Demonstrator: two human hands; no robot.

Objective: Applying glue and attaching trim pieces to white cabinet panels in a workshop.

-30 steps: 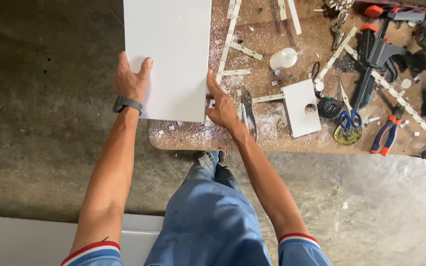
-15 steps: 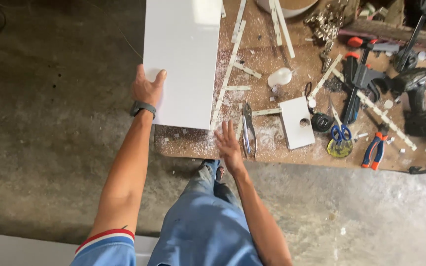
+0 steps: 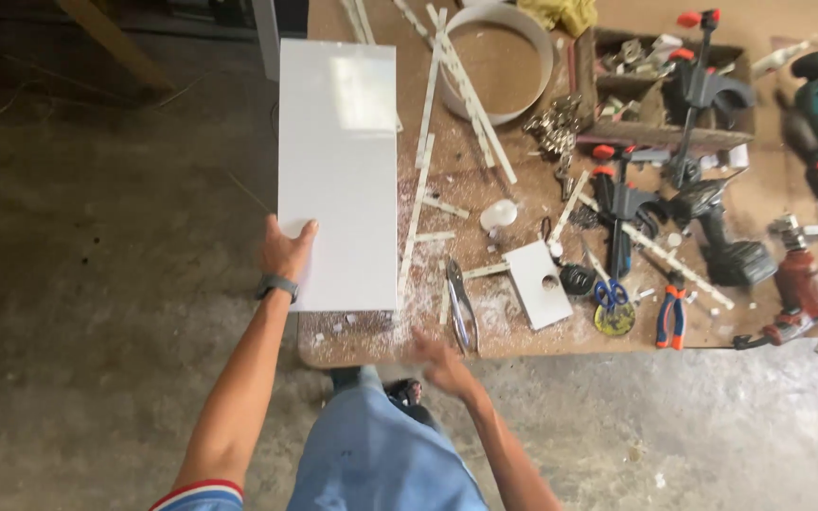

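A long white rectangular panel (image 3: 338, 161) lies at the left end of a dusty brown workbench (image 3: 542, 336), its left part overhanging the bench edge. My left hand (image 3: 286, 251), with a dark watch on the wrist, grips the panel's near left corner. My right hand (image 3: 439, 361) is blurred, off the panel, hovering at the bench's near edge with fingers apart and nothing in it. It is nearest to a pair of metal pliers (image 3: 461, 308) lying in white sawdust.
Thin white strips (image 3: 466, 90), a small white block with a hole (image 3: 540, 284), blue scissors (image 3: 610, 298), orange-handled pliers (image 3: 670, 317), black clamps (image 3: 622, 208), a drill (image 3: 792, 284) and a round white hoop (image 3: 499, 57) crowd the bench. Concrete floor lies left and below.
My right hand has let go of the panel's right edge and dropped back to the bench's near edge. The panel has been pushed farther onto the bench; my left hand still grips it.
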